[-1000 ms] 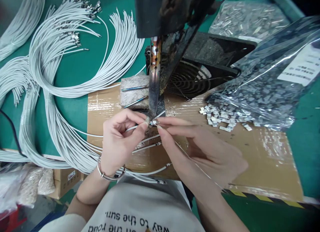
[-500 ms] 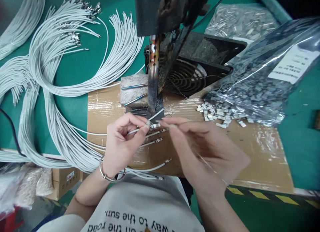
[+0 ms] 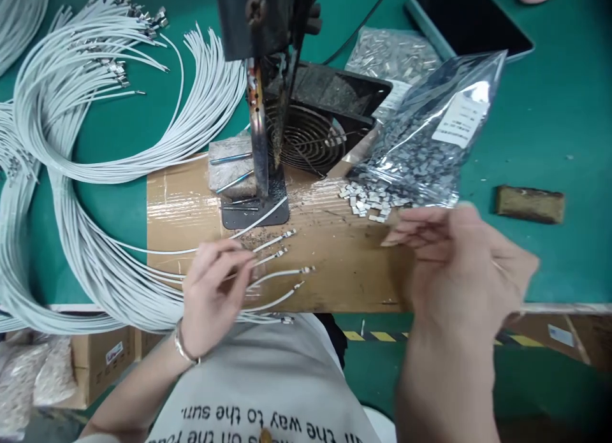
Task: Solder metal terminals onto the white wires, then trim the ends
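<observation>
My left hand (image 3: 215,293) is closed over several thin white wires near the lower left of the cardboard. Crimped metal terminals (image 3: 287,234) show on wire ends to the right of its fingers. One white wire (image 3: 262,217) slants up past these fingertips, its end over the dark plate under the soldering iron (image 3: 259,137). Beside a loose pile of small metal clips (image 3: 366,201) is my right hand (image 3: 463,268), fingers stretched leftward and somewhat blurred. I see nothing between its fingers, though its palm is hidden.
A grey block with thin metal rods (image 3: 232,166) and a black fan (image 3: 315,140) flank the iron. Bundled white wires (image 3: 95,169) cover the left side. A bag of clips (image 3: 421,143), a phone (image 3: 471,16) and a brown block (image 3: 529,204) lie right.
My right hand has moved away from my left, rightward to the clip pile. My left hand has drawn back from the iron's tip. The view has shifted right, bringing the phone into sight.
</observation>
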Demonstrator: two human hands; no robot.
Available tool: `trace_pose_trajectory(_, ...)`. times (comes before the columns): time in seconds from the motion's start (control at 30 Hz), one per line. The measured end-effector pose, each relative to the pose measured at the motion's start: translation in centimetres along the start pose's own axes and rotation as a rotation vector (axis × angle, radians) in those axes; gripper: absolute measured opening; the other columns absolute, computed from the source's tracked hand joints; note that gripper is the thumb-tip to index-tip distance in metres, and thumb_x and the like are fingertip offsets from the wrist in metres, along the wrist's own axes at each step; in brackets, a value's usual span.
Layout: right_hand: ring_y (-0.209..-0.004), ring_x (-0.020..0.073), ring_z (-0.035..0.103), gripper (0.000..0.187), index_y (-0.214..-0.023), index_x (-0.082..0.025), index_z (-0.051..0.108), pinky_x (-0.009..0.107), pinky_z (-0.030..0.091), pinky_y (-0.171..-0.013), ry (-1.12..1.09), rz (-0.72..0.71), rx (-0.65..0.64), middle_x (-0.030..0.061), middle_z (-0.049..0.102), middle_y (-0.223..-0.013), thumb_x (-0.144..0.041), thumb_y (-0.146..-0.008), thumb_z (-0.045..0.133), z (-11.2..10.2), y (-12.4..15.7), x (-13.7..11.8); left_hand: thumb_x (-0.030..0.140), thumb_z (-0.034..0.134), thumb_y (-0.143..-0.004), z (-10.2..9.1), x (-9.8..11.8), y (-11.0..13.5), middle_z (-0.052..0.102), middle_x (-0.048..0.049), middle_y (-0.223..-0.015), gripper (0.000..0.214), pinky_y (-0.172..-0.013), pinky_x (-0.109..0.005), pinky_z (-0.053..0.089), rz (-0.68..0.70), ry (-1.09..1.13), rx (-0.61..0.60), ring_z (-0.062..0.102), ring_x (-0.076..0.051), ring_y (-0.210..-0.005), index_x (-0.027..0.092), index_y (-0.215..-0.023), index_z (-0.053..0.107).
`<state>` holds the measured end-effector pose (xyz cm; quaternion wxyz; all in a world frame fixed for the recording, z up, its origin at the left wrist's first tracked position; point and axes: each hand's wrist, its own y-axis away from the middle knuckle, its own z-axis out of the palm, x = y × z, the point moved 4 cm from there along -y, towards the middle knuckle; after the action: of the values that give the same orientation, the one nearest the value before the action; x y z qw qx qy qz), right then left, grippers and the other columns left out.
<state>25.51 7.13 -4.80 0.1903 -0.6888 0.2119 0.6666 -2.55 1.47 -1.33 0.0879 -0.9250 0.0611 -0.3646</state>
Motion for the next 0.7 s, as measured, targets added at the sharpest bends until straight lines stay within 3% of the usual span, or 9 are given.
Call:
trace_pose_trajectory(0.07, -0.058, 0.017, 0.065, 0.015, -0.08, -0.024, 0.083, 0.033, 0.054, -0.057, 0.154, -0.059, -0.05, 0.0027, 0.076, -0.072, -0.036, -0.087, 0.078, 0.0, 0.2, -0.2, 0.017, 0.072, -0.093, -0.7, -1.4, 0.0, 0.068, -0.0127, -0.108, 0.014, -0.092, -0.045, 0.052, -0.01, -0.279, 0.108, 0.065, -0.03, -0.105, 0.021, -0.106, 0.077)
trace_pose_trajectory(0.13, -0.063, 0.0185, 0.067, 0.012, -0.084, -0.023, 0.083, 0.035, 0.056, -0.063, 0.309, -0.12, -0.077, 0.0024, 0.076, -0.074, -0.035, -0.083, 0.083, 0.0, 0.2, -0.2, 0.022, 0.069, -0.095, -1.1, -2.8, -0.3, 0.065, -0.0152, -0.11, 0.008, -0.096, -0.05, 0.05, -0.049, -0.402, 0.075, 0.062, -0.034, -0.111, 0.02, -0.102, 0.073)
trace_pose_trajectory(0.2, -0.066, 0.0196, 0.068, 0.014, -0.086, -0.023, 0.082, 0.036, 0.057, -0.066, 0.446, -0.151, -0.098, 0.0023, 0.077, -0.076, -0.036, -0.082, 0.082, 0.1, -0.1, 0.0, 0.023, 0.065, -0.097, -1.6, -3.4, -0.7, 0.064, -0.014, -0.108, 0.004, -0.099, -0.05, 0.049, -0.059, -0.374, 0.022, 0.062, -0.034, -0.113, 0.021, -0.097, 0.068)
trace_pose_trajectory(0.27, -0.066, 0.0194, 0.068, 0.013, -0.087, -0.023, 0.081, 0.036, 0.058, -0.067, 0.557, -0.147, -0.139, 0.0019, 0.076, -0.076, -0.036, -0.083, 0.081, 0.4, -0.4, 0.3, 0.022, 0.061, -0.099, -2.4, -3.4, -0.9, 0.065, -0.0112, -0.105, 0.003, -0.096, -0.045, 0.052, -0.076, -0.274, -0.063, 0.065, -0.03, -0.109, 0.022, -0.096, 0.062)
trace_pose_trajectory(0.4, -0.062, 0.0177, 0.063, 0.01, -0.081, -0.023, 0.079, 0.037, 0.054, -0.069, 0.708, -0.174, -0.19, 0.001, 0.072, -0.072, -0.032, -0.083, 0.079, 1.4, -1.1, 0.3, 0.022, 0.062, -0.1, -3.8, -1.7, -0.7, 0.072, -0.0041, -0.092, 0.005, -0.069, -0.03, 0.053, -0.161, -0.011, -0.318, 0.069, -0.019, -0.076, 0.022, -0.104, 0.059)
trace_pose_trajectory(0.47, -0.062, 0.0179, 0.061, 0.008, -0.077, -0.023, 0.078, 0.037, 0.051, -0.069, 0.754, -0.193, -0.215, 0.0007, 0.07, -0.07, -0.03, -0.082, 0.078, 1.9, -1.3, 0.0, 0.022, 0.064, -0.099, -3.6, -0.2, -0.6, 0.074, -0.0027, -0.086, 0.013, -0.058, -0.026, 0.05, -0.171, 0.16, -0.534, 0.069, -0.017, -0.067, 0.022, -0.112, 0.063)
trace_pose_trajectory(0.57, -0.06, 0.0176, 0.06, 0.007, -0.077, -0.024, 0.077, 0.036, 0.049, -0.064, 0.746, -0.187, -0.275, 0.0003, 0.068, -0.068, -0.027, -0.082, 0.076, 2.4, -1.2, -0.2, 0.024, 0.064, -0.1, -1.9, 2.2, -0.5, 0.073, -0.0031, -0.077, 0.007, -0.054, -0.024, 0.048, -0.174, 0.52, -0.851, 0.066, -0.015, -0.061, 0.021, -0.105, 0.067)
trace_pose_trajectory(0.63, -0.059, 0.017, 0.06, 0.006, -0.079, -0.024, 0.077, 0.034, 0.049, -0.062, 0.718, -0.202, -0.32, 0.0004, 0.07, -0.07, -0.028, -0.083, 0.075, 2.4, -0.9, -0.4, 0.028, 0.063, -0.101, -0.4, 2.6, -0.9, 0.07, -0.0024, -0.069, 0.011, -0.053, -0.023, 0.046, -0.299, 0.728, -0.866, 0.062, -0.013, -0.057, 0.019, -0.096, 0.067)
trace_pose_trajectory(0.7, -0.059, 0.0166, 0.062, 0.005, -0.082, -0.023, 0.077, 0.034, 0.051, -0.061, 0.699, -0.237, -0.36, 0.0007, 0.072, -0.072, -0.028, -0.083, 0.075, 2.3, -0.5, -0.5, 0.032, 0.064, -0.102, 1.1, 2.2, -1.4, 0.066, -0.0016, -0.068, 0.018, -0.053, -0.022, 0.044, -0.424, 0.839, -0.737, 0.057, -0.012, -0.057, 0.018, -0.09, 0.066)
